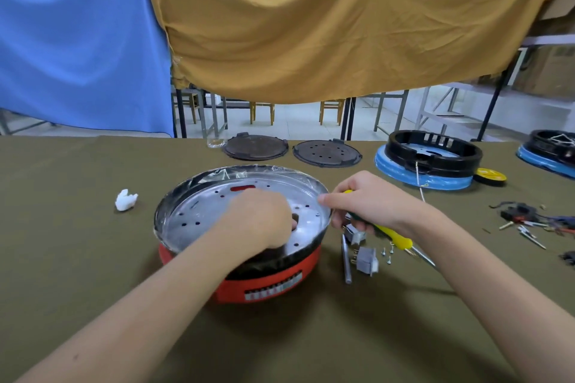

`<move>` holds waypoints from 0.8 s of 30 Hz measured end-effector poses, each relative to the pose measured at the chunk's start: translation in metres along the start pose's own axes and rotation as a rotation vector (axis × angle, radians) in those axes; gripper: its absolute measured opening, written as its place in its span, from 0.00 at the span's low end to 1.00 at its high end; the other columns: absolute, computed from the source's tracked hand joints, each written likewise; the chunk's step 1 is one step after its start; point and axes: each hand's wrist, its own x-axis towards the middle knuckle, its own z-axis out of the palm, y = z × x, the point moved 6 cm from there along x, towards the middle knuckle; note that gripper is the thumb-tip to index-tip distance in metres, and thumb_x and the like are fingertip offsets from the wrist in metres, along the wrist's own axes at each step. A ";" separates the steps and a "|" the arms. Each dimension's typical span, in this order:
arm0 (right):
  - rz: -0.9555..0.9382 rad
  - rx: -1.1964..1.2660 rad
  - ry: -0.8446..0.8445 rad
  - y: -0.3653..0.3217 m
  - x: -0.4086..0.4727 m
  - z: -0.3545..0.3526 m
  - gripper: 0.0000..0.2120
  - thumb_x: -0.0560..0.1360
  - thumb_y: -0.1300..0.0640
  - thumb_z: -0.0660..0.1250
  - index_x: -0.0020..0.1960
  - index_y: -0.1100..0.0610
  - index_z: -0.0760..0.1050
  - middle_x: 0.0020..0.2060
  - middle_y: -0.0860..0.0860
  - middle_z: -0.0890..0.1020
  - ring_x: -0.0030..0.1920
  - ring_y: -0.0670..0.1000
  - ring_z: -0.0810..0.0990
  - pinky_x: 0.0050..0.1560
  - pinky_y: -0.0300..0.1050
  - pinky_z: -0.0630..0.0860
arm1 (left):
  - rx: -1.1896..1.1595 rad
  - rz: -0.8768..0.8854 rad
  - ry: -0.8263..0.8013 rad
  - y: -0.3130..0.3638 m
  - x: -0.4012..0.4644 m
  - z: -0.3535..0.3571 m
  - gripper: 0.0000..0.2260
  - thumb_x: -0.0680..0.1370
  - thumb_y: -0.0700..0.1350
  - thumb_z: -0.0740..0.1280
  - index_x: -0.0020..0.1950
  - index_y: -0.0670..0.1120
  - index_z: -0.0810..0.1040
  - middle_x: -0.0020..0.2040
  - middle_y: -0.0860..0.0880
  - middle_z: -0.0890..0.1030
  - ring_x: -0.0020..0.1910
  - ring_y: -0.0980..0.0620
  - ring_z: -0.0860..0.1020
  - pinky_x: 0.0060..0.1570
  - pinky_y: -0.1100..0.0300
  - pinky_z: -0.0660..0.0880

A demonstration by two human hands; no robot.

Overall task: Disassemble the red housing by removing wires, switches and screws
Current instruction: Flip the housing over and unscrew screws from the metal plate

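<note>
A: Quick pass. My left hand point(261, 218) sits at frame centre, fingers curled down into the middle hole of the silver plate point(199, 214). I can't tell if they pinch anything; the fingertips are hidden.

B: Right hand?

A: Right hand point(367, 205) is just right of the plate rim, wrapped around a yellow-green screwdriver point(393, 235), forefinger stretched out touching the rim. The shaft points toward lower right, away from the work.

B: Where's the red housing?

A: Red housing point(270, 280) is centre frame, below the plate, on the olive table cloth point(77, 242). Only its front wall shows, with a label strip.

B: How do I do this step well?

A: My judgement: brace the rim with the right forefinger, and feel under the hole with the left for whatever holds the plate. Lift evenly so the plate doesn't jam in the housing. Don't let the screwdriver tip sweep the loose parts.

B: Counts?

A: Two grey switches point(365, 261) right of the housing, one partly behind the screwdriver. Roughly five small screws point(387, 253), blurry. One metal rod point(346, 261). One white wad point(126, 199) at left. Two dark round plates point(255, 148) at top centre. Two black-and-blue housings point(429, 162) at upper right, one cut by the frame edge. One yellow disc point(490, 176). One wire tangle point(529, 218) at right edge.
</note>
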 end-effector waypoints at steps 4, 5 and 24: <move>0.012 -0.094 -0.002 0.002 0.003 0.004 0.14 0.76 0.55 0.66 0.38 0.64 0.81 0.27 0.48 0.81 0.24 0.48 0.71 0.23 0.37 0.67 | -0.080 0.057 -0.040 -0.005 0.000 -0.005 0.19 0.83 0.54 0.57 0.39 0.45 0.73 0.48 0.47 0.80 0.40 0.49 0.76 0.39 0.58 0.68; 0.013 -0.098 -0.001 0.002 0.004 0.004 0.13 0.75 0.56 0.65 0.37 0.63 0.80 0.27 0.49 0.81 0.24 0.49 0.71 0.23 0.38 0.67 | -0.110 0.059 -0.008 -0.013 0.001 -0.012 0.19 0.83 0.54 0.58 0.35 0.46 0.71 0.41 0.49 0.79 0.35 0.51 0.73 0.34 0.59 0.66; -0.293 0.089 0.354 -0.046 0.029 -0.065 0.14 0.76 0.64 0.63 0.57 0.50 0.73 0.46 0.52 0.80 0.41 0.50 0.76 0.43 0.48 0.74 | -0.015 0.256 -0.276 -0.037 0.012 0.007 0.35 0.76 0.69 0.60 0.78 0.64 0.49 0.80 0.54 0.51 0.79 0.48 0.54 0.73 0.45 0.55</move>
